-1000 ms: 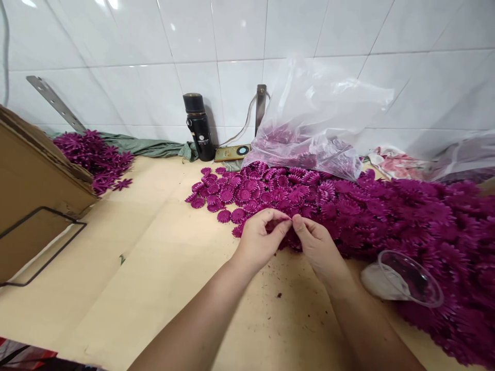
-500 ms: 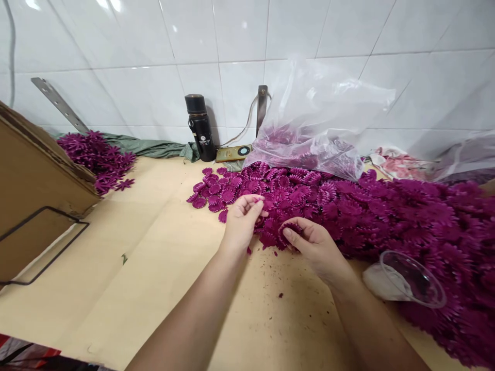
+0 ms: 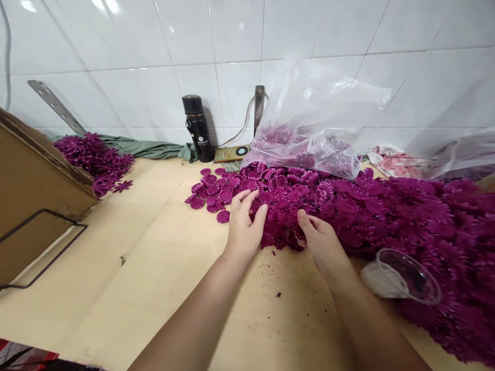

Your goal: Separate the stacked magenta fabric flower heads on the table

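Purple scalloped flower pieces (image 3: 348, 206) lie in a long heap across the table. At the heap's near left edge, my left hand (image 3: 245, 224) is open over the pieces, its thumb apart from the fingers and nothing seen in it. My right hand (image 3: 325, 245) is a little to the right, with the thumb against curled fingers. Purple shows by its fingertips, but whether it is a held piece or the heap behind I cannot make out. Several flatter round pieces (image 3: 225, 195) spread beyond my left hand.
A clear plastic cup (image 3: 435, 296) lies tipped by my right forearm, with whitish material at it. Behind the heap stand a plastic bag (image 3: 309, 139), a black bottle (image 3: 200, 131) and a gold phone-like device (image 3: 228, 153). Left are a cardboard box (image 3: 38, 170) and star-shaped purple pieces (image 3: 93, 159).
My left hand has gone from a pinch to spread fingers. The round flower piece that showed in my right hand no longer shows plainly, and that thumb has risen.
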The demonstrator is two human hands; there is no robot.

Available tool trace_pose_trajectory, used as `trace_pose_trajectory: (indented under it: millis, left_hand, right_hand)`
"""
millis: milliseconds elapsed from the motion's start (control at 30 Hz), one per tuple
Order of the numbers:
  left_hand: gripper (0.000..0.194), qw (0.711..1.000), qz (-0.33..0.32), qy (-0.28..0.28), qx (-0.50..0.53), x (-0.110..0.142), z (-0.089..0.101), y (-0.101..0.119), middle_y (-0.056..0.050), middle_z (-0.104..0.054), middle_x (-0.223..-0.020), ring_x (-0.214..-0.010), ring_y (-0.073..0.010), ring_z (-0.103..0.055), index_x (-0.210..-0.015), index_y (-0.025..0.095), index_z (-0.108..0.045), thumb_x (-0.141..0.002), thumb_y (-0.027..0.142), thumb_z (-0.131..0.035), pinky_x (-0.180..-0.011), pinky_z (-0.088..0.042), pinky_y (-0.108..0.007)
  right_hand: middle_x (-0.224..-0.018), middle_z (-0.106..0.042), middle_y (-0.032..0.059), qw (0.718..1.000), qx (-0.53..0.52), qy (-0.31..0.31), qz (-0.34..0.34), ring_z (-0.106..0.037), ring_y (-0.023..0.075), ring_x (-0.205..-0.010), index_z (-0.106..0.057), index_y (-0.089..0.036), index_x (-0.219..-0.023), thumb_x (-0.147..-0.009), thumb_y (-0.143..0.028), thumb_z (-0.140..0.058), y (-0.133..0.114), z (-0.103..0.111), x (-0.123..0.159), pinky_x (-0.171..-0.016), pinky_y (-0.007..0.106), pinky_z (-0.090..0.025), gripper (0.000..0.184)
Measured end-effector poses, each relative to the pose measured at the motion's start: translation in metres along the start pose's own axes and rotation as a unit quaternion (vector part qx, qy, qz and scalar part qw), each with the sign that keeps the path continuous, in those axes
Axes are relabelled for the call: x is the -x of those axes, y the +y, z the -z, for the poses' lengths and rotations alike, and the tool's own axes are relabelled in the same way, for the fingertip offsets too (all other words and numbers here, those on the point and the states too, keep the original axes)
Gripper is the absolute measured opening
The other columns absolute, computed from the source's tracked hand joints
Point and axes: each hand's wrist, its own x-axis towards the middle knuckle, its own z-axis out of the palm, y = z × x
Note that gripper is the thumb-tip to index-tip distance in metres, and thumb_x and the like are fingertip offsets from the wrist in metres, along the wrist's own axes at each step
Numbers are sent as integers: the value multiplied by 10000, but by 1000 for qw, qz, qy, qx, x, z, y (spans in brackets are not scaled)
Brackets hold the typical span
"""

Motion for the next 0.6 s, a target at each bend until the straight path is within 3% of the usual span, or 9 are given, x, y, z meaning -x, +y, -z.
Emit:
trace_pose_trajectory:
  millis: [67,133,200,300,367,433,533,600]
  left_hand:
    - [257,994,-86,-28,-53,5,0,4,-96,-553,-1141,-1054,-207,-525,-1023,198,-638,-778,241,-573,-892,-439,-378]
    - [212,985,-129,-92,-75,11,-1,9,-79,-596,-1042,-1005,-199,-546,-978,204,-653,-788,245,-570,-901,-438,-379]
    - [195,976,-132,-149,-85,16,-4,12,-67,-617,-982,-958,-195,-560,-951,204,-657,-770,244,-597,-886,-445,-372]
    - [152,976,-108,-177,-69,19,-8,11,-48,-631,-910,-901,-186,-567,-888,204,-650,-748,183,-595,-847,-450,-352]
    - [89,985,-55,-164,-7,19,-10,10,-27,-622,-825,-824,-162,-568,-787,195,-628,-741,148,-568,-786,-457,-315]
    - [49,985,42,-137,96,17,-11,11,7,-577,-695,-676,-122,-543,-687,184,-571,-732,166,-569,-664,-449,-258]
    - [175,946,188,-91,249,13,-10,13,52,-499,-556,-519,-73,-472,-611,173,-489,-727,240,-602,-544,-399,-203]
    - [183,918,252,-40,303,7,-5,14,42,-550,-578,-507,-64,-496,-641,166,-494,-735,268,-613,-534,-403,-192]
  right_hand:
    - [-539,-334,-54,1000,-14,-19,-3,-270,83,-480,-465,-195,-584,-618,-718,-559,-1,-2,1,-429,236,-245,533]
    - [-531,-331,-58,999,-10,-31,7,-275,84,-474,-476,-193,-589,-634,-709,-555,-2,-4,2,-427,234,-256,524]
    - [-532,-354,-53,999,3,-36,28,-304,90,-486,-486,-191,-590,-649,-712,-539,-4,-5,3,-444,235,-289,527]
    - [-558,-424,-30,996,18,-50,69,-393,112,-545,-480,-193,-577,-661,-729,-506,-8,-9,6,-522,247,-373,544]
    - [-581,-459,-17,993,29,-74,89,-437,126,-586,-482,-194,-589,-672,-722,-503,-11,-11,9,-568,256,-409,535]
    - [-611,-486,-8,987,43,-114,103,-464,137,-618,-499,-193,-638,-708,-675,-511,-13,-14,12,-589,261,-427,487]
    - [-648,-517,-1,973,73,-179,123,-482,140,-642,-525,-188,-715,-780,-536,-520,-17,-16,17,-602,260,-434,354]
    - [-632,-507,-7,964,95,-210,130,-467,127,-612,-525,-184,-693,-801,-442,-524,-20,-16,19,-588,254,-425,279]
